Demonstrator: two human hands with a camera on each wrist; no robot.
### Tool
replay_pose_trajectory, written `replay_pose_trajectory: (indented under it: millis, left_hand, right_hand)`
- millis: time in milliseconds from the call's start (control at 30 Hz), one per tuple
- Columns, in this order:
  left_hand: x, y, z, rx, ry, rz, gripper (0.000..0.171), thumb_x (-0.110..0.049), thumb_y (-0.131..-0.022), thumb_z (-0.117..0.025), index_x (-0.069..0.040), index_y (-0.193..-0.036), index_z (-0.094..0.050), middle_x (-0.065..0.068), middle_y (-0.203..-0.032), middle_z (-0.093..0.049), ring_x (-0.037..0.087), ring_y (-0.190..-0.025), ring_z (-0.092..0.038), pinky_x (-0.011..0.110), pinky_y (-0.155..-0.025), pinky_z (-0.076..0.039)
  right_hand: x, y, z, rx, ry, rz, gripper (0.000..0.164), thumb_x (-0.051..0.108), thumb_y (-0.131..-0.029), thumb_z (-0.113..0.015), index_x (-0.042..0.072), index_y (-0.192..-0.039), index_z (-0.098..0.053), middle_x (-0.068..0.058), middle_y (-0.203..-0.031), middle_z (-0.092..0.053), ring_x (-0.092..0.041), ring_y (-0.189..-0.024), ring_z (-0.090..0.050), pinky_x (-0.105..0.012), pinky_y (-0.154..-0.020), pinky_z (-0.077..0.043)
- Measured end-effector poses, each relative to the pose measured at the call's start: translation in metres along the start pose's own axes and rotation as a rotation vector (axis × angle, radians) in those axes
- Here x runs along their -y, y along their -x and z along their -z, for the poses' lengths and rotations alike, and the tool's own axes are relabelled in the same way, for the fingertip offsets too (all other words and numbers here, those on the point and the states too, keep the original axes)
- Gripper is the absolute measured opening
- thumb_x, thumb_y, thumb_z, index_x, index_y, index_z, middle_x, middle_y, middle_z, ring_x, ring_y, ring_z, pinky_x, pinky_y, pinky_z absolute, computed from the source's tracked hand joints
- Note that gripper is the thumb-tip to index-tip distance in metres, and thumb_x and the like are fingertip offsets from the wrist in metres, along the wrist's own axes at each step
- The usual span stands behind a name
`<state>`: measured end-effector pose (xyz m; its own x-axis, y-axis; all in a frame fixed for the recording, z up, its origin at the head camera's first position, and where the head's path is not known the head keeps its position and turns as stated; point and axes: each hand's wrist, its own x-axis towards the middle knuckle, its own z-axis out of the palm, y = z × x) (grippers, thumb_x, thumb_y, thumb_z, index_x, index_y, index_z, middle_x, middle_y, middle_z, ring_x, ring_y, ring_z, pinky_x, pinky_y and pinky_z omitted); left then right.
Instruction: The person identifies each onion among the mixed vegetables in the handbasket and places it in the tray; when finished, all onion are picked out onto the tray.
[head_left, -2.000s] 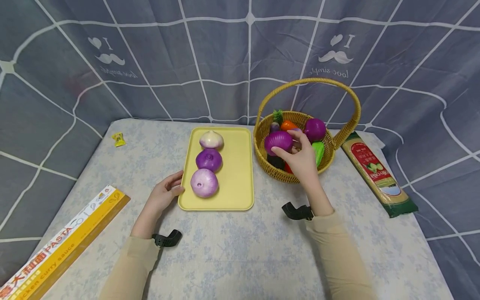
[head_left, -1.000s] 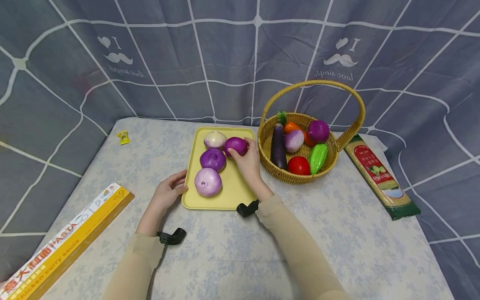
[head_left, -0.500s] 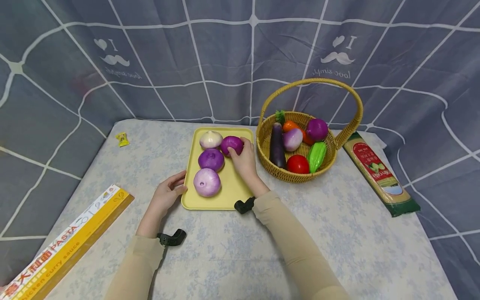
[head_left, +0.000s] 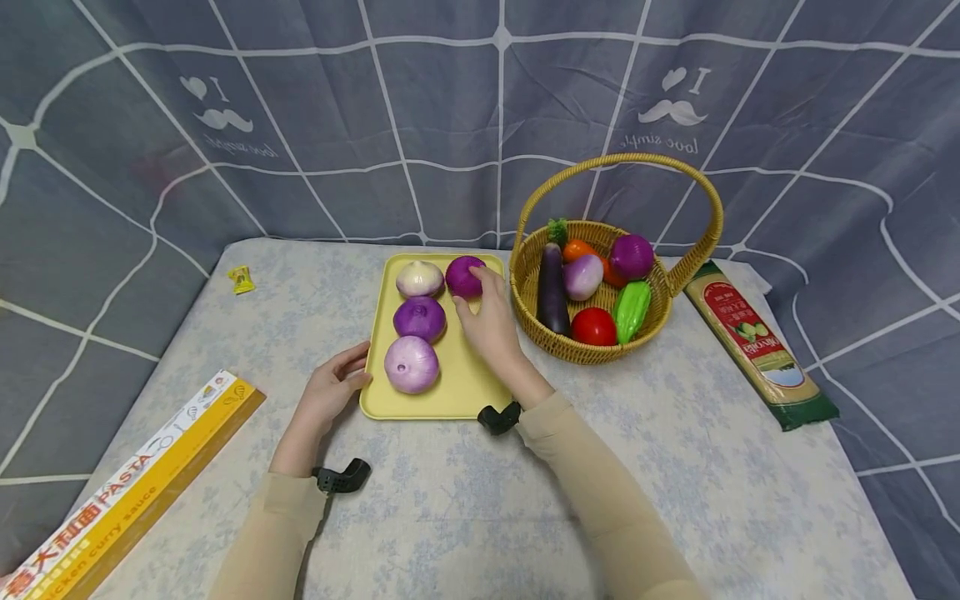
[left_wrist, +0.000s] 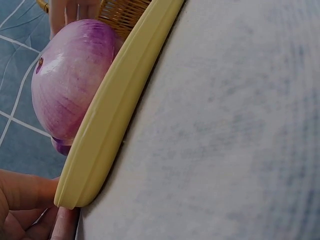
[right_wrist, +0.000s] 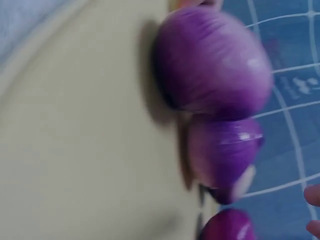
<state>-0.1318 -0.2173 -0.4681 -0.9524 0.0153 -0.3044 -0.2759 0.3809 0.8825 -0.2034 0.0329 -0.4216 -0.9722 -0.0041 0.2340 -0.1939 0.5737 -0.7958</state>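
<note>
My left hand (head_left: 330,387) pinches the left rim of the yellow tray (head_left: 465,400), with thumb and fingers at its edge in the left wrist view. A pale purple onion (head_left: 412,365), a darker purple onion (head_left: 420,319) and a white-and-purple onion (head_left: 420,279) stand in a column on the tray. Beside the white one, at the back right, sits a deep magenta onion (head_left: 462,277). Over the tray my right hand (head_left: 491,325) has its thumb and fingers spread at this onion. In the right wrist view its fingertips (right_wrist: 313,196) show apart from the magenta onion (right_wrist: 229,226).
Right of the tray stands a wicker basket (head_left: 555,346) with a tall handle, holding an eggplant (head_left: 552,292), a tomato (head_left: 594,326), two onions and other vegetables. A pasta bag (head_left: 757,346) lies farther right. A pasta box (head_left: 142,475) and a yellow packet (head_left: 241,279) lie left.
My right hand carried the magenta onion from the basket to the tray's back right and has loosened its fingers from it. My left hand has stayed at the tray's rim.
</note>
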Motion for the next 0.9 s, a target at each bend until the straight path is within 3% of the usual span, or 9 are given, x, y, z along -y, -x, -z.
replay_pose_trajectory:
  millis: [233,467,700,900]
  left_hand:
    - [0.000,0.001,0.001,-0.003,-0.006,0.000,0.056,-0.008,-0.101,-0.053,-0.012,-0.154,-0.035,0.019,-0.146,-0.050,0.031,-0.134,-0.048,0.007,-0.087,-0.046]
    - [0.000,0.000,0.000,-0.007,0.001,0.004,0.057,-0.008,-0.101,-0.053,-0.013,-0.154,-0.035,0.019,-0.145,-0.050,0.031,-0.133,-0.048,0.007,-0.085,-0.046]
    - [0.000,-0.001,0.000,-0.005,-0.001,0.013,0.057,-0.007,-0.100,-0.053,-0.013,-0.154,-0.035,0.019,-0.146,-0.050,0.030,-0.134,-0.047,0.007,-0.087,-0.045]
    - [0.000,0.000,0.000,-0.001,-0.004,0.006,0.058,-0.008,-0.100,-0.053,-0.013,-0.154,-0.034,0.019,-0.146,-0.050,0.030,-0.135,-0.047,0.007,-0.089,-0.045]
  right_hand:
    - [0.012,0.012,0.040,-0.012,-0.117,0.058,0.039,0.013,-0.094,-0.066,0.005,-0.131,-0.059,-0.014,-0.132,-0.057,-0.028,-0.128,-0.053,-0.040,-0.111,-0.044]
    - [-0.003,0.009,0.094,-0.133,-0.241,0.063,0.032,0.010,-0.094,-0.066,-0.001,-0.124,-0.064,-0.017,-0.123,-0.062,-0.029,-0.120,-0.059,-0.039,-0.107,-0.048]
    - [-0.040,0.000,0.142,-0.233,-0.263,-0.073,0.033,0.012,-0.094,-0.064,-0.003,-0.124,-0.062,-0.021,-0.124,-0.063,-0.031,-0.118,-0.059,-0.039,-0.109,-0.046]
    - [-0.064,-0.003,0.159,-0.285,-0.205,-0.175,0.034,0.016,-0.094,-0.066,-0.001,-0.124,-0.062,-0.019,-0.123,-0.064,-0.024,-0.112,-0.060,-0.031,-0.107,-0.048]
